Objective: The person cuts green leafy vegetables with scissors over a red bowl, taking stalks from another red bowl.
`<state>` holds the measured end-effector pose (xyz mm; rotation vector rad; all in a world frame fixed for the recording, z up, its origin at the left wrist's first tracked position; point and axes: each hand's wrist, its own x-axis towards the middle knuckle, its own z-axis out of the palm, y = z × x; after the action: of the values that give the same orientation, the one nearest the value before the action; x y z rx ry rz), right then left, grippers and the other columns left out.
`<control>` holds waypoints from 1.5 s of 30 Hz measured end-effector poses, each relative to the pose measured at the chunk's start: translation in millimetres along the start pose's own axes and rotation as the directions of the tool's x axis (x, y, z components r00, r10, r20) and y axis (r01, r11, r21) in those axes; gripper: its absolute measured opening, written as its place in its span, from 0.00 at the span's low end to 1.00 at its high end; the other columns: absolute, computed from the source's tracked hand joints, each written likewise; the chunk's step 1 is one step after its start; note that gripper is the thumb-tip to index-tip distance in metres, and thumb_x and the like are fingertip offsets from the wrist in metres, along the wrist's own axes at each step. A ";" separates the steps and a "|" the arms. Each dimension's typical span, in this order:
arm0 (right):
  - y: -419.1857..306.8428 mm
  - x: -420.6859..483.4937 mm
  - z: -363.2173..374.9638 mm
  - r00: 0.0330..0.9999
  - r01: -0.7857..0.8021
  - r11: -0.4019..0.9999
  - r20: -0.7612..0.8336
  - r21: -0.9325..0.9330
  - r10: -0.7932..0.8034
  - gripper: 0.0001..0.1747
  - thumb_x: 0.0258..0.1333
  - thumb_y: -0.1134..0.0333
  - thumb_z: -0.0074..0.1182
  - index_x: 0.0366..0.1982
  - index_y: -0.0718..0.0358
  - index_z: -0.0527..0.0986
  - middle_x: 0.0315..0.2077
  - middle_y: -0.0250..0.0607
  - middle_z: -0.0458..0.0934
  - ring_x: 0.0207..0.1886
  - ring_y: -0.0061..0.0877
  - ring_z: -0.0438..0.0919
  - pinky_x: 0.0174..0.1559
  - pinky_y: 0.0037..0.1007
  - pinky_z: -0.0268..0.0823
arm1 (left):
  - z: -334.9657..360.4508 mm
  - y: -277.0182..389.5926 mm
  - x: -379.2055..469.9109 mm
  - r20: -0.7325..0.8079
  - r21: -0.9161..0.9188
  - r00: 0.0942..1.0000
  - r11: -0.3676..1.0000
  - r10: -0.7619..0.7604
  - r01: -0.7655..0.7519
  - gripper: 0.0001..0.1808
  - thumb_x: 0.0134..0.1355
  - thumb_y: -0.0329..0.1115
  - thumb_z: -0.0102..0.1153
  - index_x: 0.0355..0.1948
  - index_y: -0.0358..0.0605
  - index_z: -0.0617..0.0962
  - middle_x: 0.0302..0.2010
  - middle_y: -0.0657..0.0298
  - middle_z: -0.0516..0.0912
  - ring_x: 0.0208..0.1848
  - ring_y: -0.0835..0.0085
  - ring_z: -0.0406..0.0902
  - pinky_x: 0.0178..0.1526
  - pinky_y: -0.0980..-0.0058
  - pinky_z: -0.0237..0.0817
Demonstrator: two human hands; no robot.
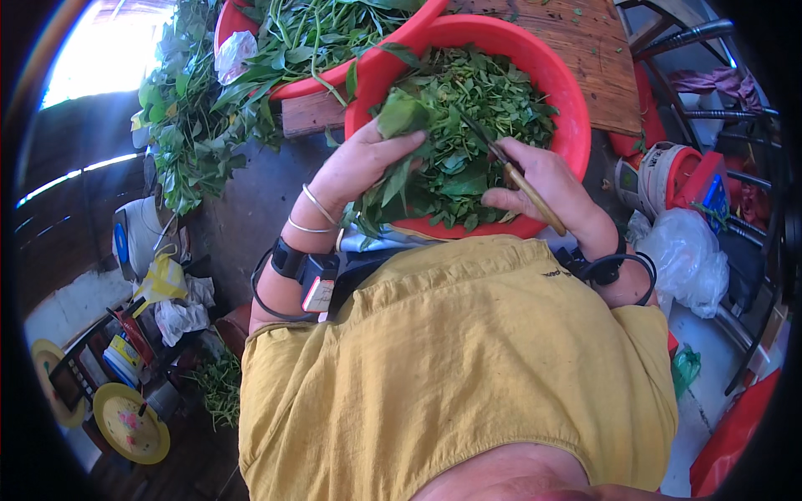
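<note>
My left hand (369,160) grips a bunch of leafy greens (403,114), its long leaves hanging down past the palm. In my right hand (545,175) is a knife (529,195) with a wooden handle; its dark blade points up and left, close to the bunch. Both hands are over a red plastic basin (573,119). Chopped green leaves (482,81) fill much of that basin, with a few larger whole leaves near its front. The fingers of my right hand are partly hidden behind the handle.
A second red basin (432,14) holds uncut greens (301,44) with a clear plastic bag (235,57). Both basins meet a wooden table (589,56). Leafy vines (182,125) hang at left. At right are a white bucket (651,172), a plastic bag (683,263) and a metal rack (689,39).
</note>
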<state>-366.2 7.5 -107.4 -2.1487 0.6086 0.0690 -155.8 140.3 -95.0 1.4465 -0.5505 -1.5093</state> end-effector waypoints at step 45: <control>1.0 4.4 11.4 0.963 0.189 0.979 -0.182 -0.081 -0.201 0.28 0.38 0.46 0.65 0.34 0.62 0.74 0.20 0.46 0.74 0.24 0.41 0.75 0.27 0.32 0.67 | 24.8 -23.2 25.7 0.192 0.378 0.977 0.912 0.089 -0.157 0.17 0.56 0.29 0.55 0.47 0.36 0.74 0.40 0.65 0.79 0.41 0.79 0.74 0.44 0.77 0.67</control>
<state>-360.9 14.0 -116.4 -2.2826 0.5046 -0.2293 -182.8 122.3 -122.6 1.5526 -1.0807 -1.4847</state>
